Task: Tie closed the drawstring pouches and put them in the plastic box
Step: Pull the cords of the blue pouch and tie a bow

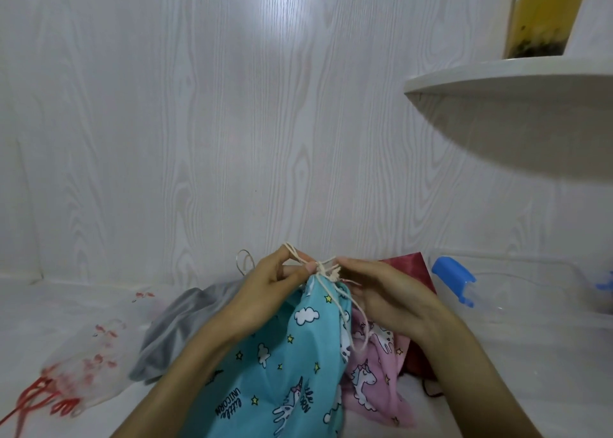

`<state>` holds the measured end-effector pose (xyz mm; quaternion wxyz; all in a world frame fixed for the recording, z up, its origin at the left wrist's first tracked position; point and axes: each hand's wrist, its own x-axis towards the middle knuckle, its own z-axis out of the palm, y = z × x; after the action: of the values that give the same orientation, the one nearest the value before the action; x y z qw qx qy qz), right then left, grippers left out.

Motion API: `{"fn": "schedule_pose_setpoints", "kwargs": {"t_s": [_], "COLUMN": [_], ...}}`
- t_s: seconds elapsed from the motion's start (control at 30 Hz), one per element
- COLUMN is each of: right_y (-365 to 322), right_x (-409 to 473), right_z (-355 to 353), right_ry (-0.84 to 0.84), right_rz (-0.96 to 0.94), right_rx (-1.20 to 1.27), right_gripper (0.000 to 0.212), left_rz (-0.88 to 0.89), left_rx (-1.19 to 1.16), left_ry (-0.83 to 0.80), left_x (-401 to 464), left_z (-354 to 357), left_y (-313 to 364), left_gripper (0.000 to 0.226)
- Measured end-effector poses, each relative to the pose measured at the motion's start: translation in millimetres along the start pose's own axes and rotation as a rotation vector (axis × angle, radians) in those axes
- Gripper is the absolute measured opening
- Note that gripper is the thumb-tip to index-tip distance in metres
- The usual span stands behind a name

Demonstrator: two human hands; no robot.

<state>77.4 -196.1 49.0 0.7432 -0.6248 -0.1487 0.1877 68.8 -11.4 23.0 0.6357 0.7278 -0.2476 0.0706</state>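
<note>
A turquoise unicorn-print pouch (282,364) stands gathered at its neck in front of me. Its cream drawstring (323,266) is knotted at the top, with loose ends hanging down the right side. My left hand (275,291) pinches the cord on the left of the knot; my right hand (388,295) pinches it on the right. Under and behind lie a pink unicorn pouch (374,381), a grey pouch (172,331) and a dark red pouch (409,266). A sheer white pouch with red print and red cords (83,371) lies at the left. The clear plastic box (530,291) with a blue latch sits at the right.
A white wood-grain wall rises straight behind the pouches. A white rounded shelf (497,79) juts out at the upper right, carrying a yellow container (544,16). The surface is white.
</note>
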Motion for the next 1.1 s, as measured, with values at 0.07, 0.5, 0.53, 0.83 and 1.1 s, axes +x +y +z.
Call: {"fn": "schedule_pose_setpoints", "kwargs": {"t_s": [0.07,0.5,0.53,0.83,1.1], "right_y": [3.8,-2.6,-4.8,-16.2,46.1], "right_x": [0.9,-10.9,-13.0,-23.1,15.1], "right_z": [-2.3,-26.4,-31.0,25.2,-0.7], "right_ry": [-0.161,0.891,0.812,0.283,0.385], "right_rz": [0.038,-0.35,-0.214,-0.028,-0.009], "right_rx": [0.239,-1.195,-1.223,-1.005,-1.293], "right_gripper": [0.018,0.02,0.018,0.041,0.086], "left_rz": [0.003,0.13,0.139,0.192,-0.05], "left_rx": [-0.055,0.528,0.603,0.64,0.097], "left_ry": [-0.018,0.263,0.302,0.327,-0.062], "left_x": [-0.3,0.1,-0.2,-1.6,1.3], "left_z": [1.6,-9.6,-9.6,1.3,-0.4], "left_y": [3.8,-4.7,-4.7,-9.5,-21.7], "left_gripper": [0.022,0.013,0.013,0.014,0.028]}}
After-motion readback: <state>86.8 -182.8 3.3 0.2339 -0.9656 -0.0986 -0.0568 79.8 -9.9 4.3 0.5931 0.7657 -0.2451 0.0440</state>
